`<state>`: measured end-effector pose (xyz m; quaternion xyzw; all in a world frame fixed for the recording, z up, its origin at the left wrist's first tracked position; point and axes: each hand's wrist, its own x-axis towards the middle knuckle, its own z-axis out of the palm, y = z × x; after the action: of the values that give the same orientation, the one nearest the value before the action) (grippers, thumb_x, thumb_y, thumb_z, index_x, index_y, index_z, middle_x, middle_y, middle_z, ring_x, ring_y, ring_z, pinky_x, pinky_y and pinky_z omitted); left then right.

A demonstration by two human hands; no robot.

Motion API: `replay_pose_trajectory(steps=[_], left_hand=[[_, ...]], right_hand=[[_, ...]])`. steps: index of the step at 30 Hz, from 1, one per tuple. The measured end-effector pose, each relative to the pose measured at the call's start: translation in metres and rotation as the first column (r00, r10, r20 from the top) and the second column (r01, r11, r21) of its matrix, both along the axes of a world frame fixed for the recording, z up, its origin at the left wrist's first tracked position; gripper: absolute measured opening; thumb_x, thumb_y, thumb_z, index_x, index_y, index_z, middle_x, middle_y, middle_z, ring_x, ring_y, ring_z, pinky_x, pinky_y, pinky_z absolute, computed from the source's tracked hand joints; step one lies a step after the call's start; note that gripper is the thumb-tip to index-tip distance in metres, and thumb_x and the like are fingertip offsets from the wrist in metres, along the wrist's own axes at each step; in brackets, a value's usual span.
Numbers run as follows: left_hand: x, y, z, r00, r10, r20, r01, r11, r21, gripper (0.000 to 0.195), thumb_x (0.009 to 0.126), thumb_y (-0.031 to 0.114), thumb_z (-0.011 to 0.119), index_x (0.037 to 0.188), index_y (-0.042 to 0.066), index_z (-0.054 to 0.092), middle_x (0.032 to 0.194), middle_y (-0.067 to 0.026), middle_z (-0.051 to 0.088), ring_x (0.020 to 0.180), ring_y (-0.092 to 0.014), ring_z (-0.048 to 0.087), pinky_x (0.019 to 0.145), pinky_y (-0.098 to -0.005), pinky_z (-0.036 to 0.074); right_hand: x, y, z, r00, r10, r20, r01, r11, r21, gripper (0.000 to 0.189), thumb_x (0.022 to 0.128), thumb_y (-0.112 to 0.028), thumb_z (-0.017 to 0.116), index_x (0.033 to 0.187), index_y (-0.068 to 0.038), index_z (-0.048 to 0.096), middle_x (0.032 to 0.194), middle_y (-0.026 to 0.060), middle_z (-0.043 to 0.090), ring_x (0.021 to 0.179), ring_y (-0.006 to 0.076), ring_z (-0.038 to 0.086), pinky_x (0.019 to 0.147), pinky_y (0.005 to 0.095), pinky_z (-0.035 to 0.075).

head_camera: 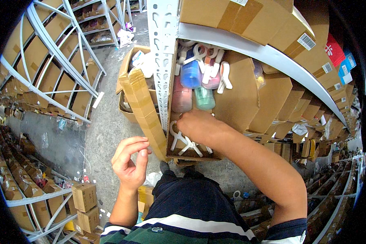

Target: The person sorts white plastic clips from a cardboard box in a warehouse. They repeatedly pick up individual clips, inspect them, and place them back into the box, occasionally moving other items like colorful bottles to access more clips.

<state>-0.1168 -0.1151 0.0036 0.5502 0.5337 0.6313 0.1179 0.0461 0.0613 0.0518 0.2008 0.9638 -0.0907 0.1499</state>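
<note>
An open cardboard box (pixel 231 103) on the metal shelf holds several white plastic clips (pixel 224 77) with ring-like ends, a blue plastic bottle (pixel 190 74), a green bottle (pixel 205 98) and a reddish bottle (pixel 181 96). My right hand (pixel 195 125) reaches into its near part, among more white clips (pixel 190 147), just below the bottles. Its fingertips are hidden, so whether it holds a clip cannot be told. My left hand (pixel 132 161) is raised left of the box, with its fingers curled and apart and nothing in them.
A perforated white metal upright (pixel 164 61) stands left of the box. Beside it leans a long taped cardboard piece (pixel 145 109), near an open carton (pixel 122 82) on the floor. More cardboard bins (pixel 274 100) line the shelf to the right; stacked cartons (pixel 84 198) stand lower left.
</note>
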Motion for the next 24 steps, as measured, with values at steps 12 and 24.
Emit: replay_pose_trajectory(steps=[12,24], left_hand=[[-0.003,0.004,-0.002,0.999,-0.003,-0.042,0.002,1.000,-0.018,0.012,0.095,0.003,0.061,0.099,-0.005,0.069,0.107,-0.0204,0.065,0.077,-0.019,0.067,0.065,-0.0302,0.061],[-0.005,-0.002,0.000,0.993,0.058,0.100,-0.056,0.998,-0.025,0.012,0.088,-0.006,0.065,0.097,-0.003,0.071,0.102,-0.0184,0.070,0.084,-0.021,0.067,0.069,-0.0301,0.058]], right_hand=[[0.003,0.002,-0.003,0.999,0.017,-0.027,-0.017,1.000,-0.001,0.015,0.082,-0.007,0.061,0.084,0.001,0.074,0.088,0.0226,0.073,0.087,0.0377,0.073,0.075,0.0475,0.060],[0.027,-0.008,0.093,0.981,-0.026,-0.192,0.045,0.994,0.095,0.018,0.085,-0.002,0.057,0.100,0.002,0.067,0.099,0.0203,0.065,0.096,0.0395,0.066,0.082,0.0453,0.055]])
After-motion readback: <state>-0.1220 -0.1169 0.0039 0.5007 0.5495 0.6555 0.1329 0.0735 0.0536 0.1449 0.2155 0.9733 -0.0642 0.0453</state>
